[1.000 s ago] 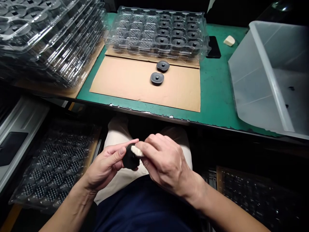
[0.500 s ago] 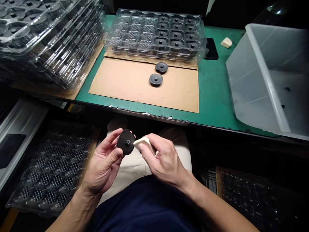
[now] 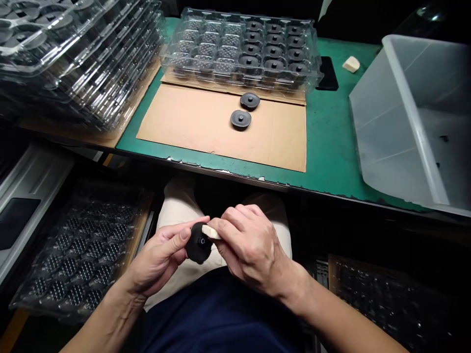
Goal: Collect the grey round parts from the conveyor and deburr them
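low in the middle of the frame, over the person's lap, the left hand (image 3: 158,260) pinches a black round part (image 3: 198,243) at its edge, thumb on top and fingers curled behind it. the part's face with a small centre stud turns toward the camera. the right hand (image 3: 250,250) has its fingers closed around a small pale wiping block (image 3: 210,232), whose tip presses against the upper right edge of the part.

above them, across the middle of the frame, a green-topped table (image 3: 327,142) carries a sheet of cardboard (image 3: 191,122). two more black round parts lie on it just beside each other: one (image 3: 240,119) nearer the camera, the other (image 3: 249,100) just above it, close to a clear blister tray (image 3: 206,44) at the top centre. the tray's right-hand pockets hold black parts, its left-hand pockets look bare of them. to the right of the tray lie a flat black object (image 3: 328,73) and a second pale block (image 3: 351,64). a translucent plastic bin (image 3: 390,127) fills the right edge. a stack of clear trays (image 3: 73,63) sits in the upper left. at the lower left, below the table, another tray (image 3: 81,255) holds dark parts.
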`<state>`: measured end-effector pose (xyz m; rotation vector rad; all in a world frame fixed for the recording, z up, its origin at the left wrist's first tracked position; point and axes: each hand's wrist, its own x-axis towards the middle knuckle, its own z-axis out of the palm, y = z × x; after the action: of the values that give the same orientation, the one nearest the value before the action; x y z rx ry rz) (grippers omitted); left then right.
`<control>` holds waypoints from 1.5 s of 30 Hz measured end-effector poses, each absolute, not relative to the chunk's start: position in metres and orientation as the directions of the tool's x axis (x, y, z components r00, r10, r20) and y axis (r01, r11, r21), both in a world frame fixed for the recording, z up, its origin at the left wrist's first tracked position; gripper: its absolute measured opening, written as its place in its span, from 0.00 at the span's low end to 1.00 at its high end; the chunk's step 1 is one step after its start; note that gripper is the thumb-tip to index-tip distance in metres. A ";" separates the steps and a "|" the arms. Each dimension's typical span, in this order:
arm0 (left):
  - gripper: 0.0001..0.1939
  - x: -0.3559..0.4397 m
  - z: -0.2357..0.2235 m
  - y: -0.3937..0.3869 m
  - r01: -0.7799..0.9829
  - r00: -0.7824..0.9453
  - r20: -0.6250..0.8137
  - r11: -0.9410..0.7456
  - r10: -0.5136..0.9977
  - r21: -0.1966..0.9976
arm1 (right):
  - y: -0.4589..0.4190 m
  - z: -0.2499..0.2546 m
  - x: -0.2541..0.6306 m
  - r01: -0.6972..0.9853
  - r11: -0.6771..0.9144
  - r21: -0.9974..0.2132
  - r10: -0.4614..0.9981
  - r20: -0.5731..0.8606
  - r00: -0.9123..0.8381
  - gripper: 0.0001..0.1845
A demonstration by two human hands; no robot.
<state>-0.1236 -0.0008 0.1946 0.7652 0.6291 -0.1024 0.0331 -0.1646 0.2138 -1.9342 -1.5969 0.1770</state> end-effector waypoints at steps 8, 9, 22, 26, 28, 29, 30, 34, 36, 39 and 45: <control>0.15 -0.124 0.189 -0.005 0.344 0.800 -0.599 0.802 0.021 0.488 | -0.165 0.210 0.036 0.853 0.015 -0.522 0.945 0.285 0.158 0.15; 0.16 -0.124 0.188 -0.006 0.349 0.799 -0.601 0.811 0.004 0.469 | -0.165 0.210 0.037 0.848 0.031 -0.528 0.948 0.285 0.143 0.15; 0.16 -0.118 0.183 -0.011 0.123 0.835 -0.536 0.906 0.126 0.404 | -0.161 0.209 0.044 0.801 0.006 -0.598 0.906 0.342 0.248 0.11; 0.30 -0.109 0.181 -0.011 -0.017 0.807 -0.435 0.753 0.398 0.658 | -0.154 0.211 0.030 0.451 -0.247 -0.858 0.841 0.042 0.540 0.18; 0.31 -0.107 0.179 -0.014 -0.027 0.812 -0.363 0.650 0.457 0.759 | -0.148 0.217 0.023 0.319 -0.249 -0.915 0.834 -0.035 0.550 0.17; 0.31 -0.106 0.179 -0.016 -0.039 0.814 -0.326 0.605 0.481 0.795 | -0.146 0.220 0.021 0.305 -0.232 -0.924 0.823 -0.020 0.567 0.16; 0.31 -0.106 0.180 -0.017 -0.052 0.813 -0.296 0.568 0.502 0.821 | -0.144 0.224 0.019 0.321 -0.207 -0.924 0.813 0.020 0.581 0.15; 0.30 -0.106 0.192 -0.019 -0.072 0.786 -0.254 0.490 0.564 0.869 | -0.144 0.230 0.017 0.478 -0.131 -0.868 0.817 0.179 0.549 0.12; 0.31 -0.107 0.198 -0.017 -0.076 0.759 -0.256 0.471 0.599 0.879 | -0.148 0.227 0.019 0.537 -0.156 -0.829 0.824 0.190 0.533 0.13; 0.31 -0.108 0.201 -0.015 -0.079 0.708 -0.276 0.461 0.650 0.884 | -0.153 0.220 0.024 0.608 -0.208 -0.766 0.825 0.196 0.530 0.16; 0.30 -0.112 0.196 -0.012 -0.041 0.765 -0.309 0.522 0.565 0.852 | -0.152 0.212 0.038 0.731 -0.249 -0.636 0.838 0.238 0.492 0.14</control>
<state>-0.1120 -0.0121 0.1963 0.9639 0.6146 0.3914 0.0379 -0.1524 0.2117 -2.0308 -1.2868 0.1933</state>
